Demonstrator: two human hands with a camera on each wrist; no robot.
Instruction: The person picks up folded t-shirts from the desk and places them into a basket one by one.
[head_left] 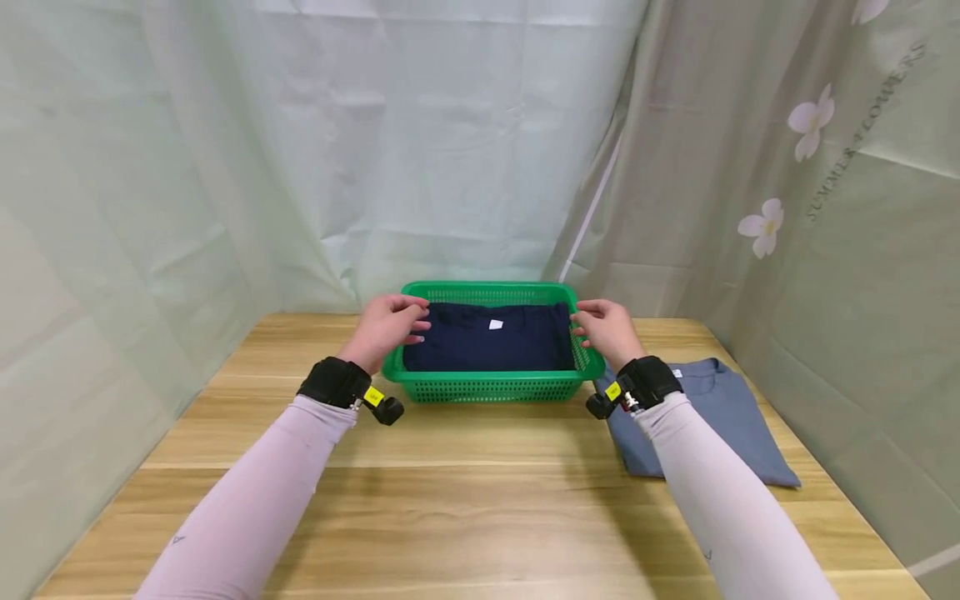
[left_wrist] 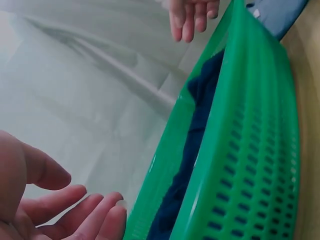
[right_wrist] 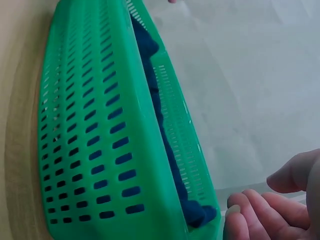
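Observation:
A folded navy garment (head_left: 487,342) with a small white label lies inside a green perforated plastic basket (head_left: 491,387). Over the basket's left end is my left hand (head_left: 388,329), its fingers loosely bent and nothing between thumb and fingertips. My right hand (head_left: 606,329) mirrors it at the right end, fingertips near the rim and holding nothing. In the left wrist view, a gap shows between the left thumb and the fingers (left_wrist: 95,215). The right wrist view shows the right fingers (right_wrist: 265,215) beside the basket's rim, apart from the thumb.
To the right of the basket, a folded grey-blue T-shirt (head_left: 712,417) lies on the wooden table (head_left: 450,517), partly covered by my right forearm. Pale curtains (head_left: 450,150) hang behind the table and along both sides. Each wrist wears a black strap with a small camera.

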